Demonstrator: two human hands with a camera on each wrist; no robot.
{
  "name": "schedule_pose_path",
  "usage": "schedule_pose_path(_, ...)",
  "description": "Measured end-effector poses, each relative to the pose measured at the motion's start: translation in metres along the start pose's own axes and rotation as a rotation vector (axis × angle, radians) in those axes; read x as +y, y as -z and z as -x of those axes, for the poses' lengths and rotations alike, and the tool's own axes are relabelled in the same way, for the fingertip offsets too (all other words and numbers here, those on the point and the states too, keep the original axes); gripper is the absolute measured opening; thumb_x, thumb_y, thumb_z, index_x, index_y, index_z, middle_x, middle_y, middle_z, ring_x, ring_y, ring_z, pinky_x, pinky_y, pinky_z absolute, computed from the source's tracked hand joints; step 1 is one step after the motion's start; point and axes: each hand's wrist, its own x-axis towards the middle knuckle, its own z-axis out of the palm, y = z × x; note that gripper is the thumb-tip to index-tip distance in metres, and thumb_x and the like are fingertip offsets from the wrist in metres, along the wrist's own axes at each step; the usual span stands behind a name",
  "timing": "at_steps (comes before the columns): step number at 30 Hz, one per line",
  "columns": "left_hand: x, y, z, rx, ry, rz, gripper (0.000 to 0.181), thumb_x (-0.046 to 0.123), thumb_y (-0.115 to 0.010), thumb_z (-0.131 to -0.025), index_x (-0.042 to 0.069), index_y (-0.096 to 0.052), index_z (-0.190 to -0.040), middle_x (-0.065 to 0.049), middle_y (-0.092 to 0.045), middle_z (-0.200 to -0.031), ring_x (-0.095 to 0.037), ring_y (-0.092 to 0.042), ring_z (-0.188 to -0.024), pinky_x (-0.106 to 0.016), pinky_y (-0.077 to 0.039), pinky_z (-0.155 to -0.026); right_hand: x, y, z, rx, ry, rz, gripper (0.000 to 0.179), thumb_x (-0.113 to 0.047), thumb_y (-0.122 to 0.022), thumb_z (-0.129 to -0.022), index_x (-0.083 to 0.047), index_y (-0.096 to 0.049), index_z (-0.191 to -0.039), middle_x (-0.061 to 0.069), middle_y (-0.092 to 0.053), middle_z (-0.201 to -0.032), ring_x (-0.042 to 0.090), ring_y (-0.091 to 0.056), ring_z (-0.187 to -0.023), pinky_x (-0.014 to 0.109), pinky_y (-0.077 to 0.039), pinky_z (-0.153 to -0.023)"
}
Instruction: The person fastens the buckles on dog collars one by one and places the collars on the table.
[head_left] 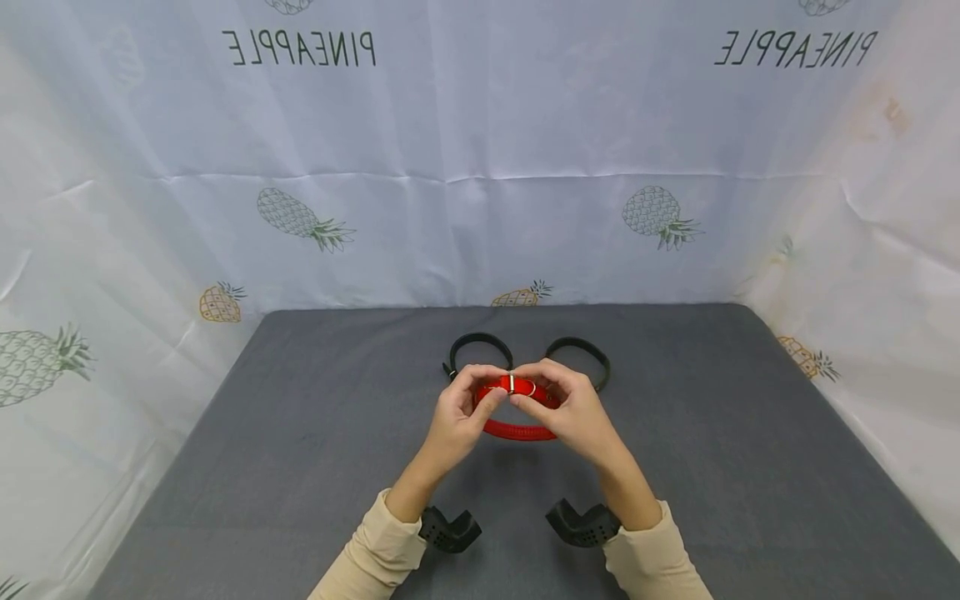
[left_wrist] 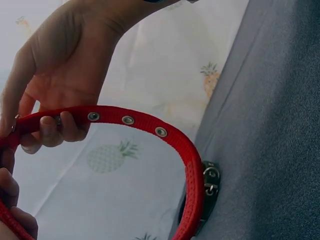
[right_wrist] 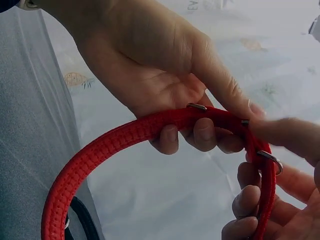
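Note:
Between both hands a red collar (head_left: 517, 432) is held up as a loop, its metal buckle (head_left: 512, 384) facing up between the fingertips. My left hand (head_left: 461, 412) pinches the strap just left of the buckle, thumb in front and fingers behind. Close on the other side, my right hand (head_left: 573, 412) grips the strap near a D-ring (right_wrist: 270, 160). Metal-rimmed eyelets (left_wrist: 128, 120) run along the strap beside the right hand in the left wrist view. Stitching shows on the collar (right_wrist: 100, 145) in the right wrist view. Fingers cover part of the buckled section.
Behind the hands, two dark collars lie curled on the grey table (head_left: 300, 450): a left one (head_left: 480, 337) and a right one (head_left: 588, 346). White pineapple-print cloth (head_left: 480, 233) hangs around the table. Black wrist mounts (head_left: 450, 531) sit under both forearms.

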Motion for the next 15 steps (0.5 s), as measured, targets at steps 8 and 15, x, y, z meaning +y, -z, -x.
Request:
schedule_pose_path(8,-0.0032,-0.0009,-0.0003,-0.013,-0.096,-0.027,0.024,0.002,-0.055,-0.095,-0.008,-0.052,-0.116,-0.024,-0.056,-0.103,-0.005,-0.054,-0.088,-0.015,-0.051,-0.077,0.0004,-0.0025,-0.0003,-0.006,0.020,-0.034,0.032,-0.002,-0.071,-0.084,0.001,-0.064,-0.115,0.019,-0.066,-0.100,0.000,-0.061,-0.077,0.021,-0.056,-0.070)
schedule_pose_path(15,-0.0070,-0.0043,-0.0022,0.031,-0.179,-0.030,0.022,0.001,-0.056,-0.094,-0.009,-0.053,-0.114,-0.023,-0.054,-0.104,-0.006,-0.053,-0.094,-0.013,-0.051,-0.080,0.0031,-0.0042,-0.0009,0.026,0.059,-0.011,0.025,-0.001,-0.071,-0.083,0.001,-0.066,-0.108,0.017,-0.065,-0.093,0.002,-0.057,-0.069,0.021,-0.054,-0.063)
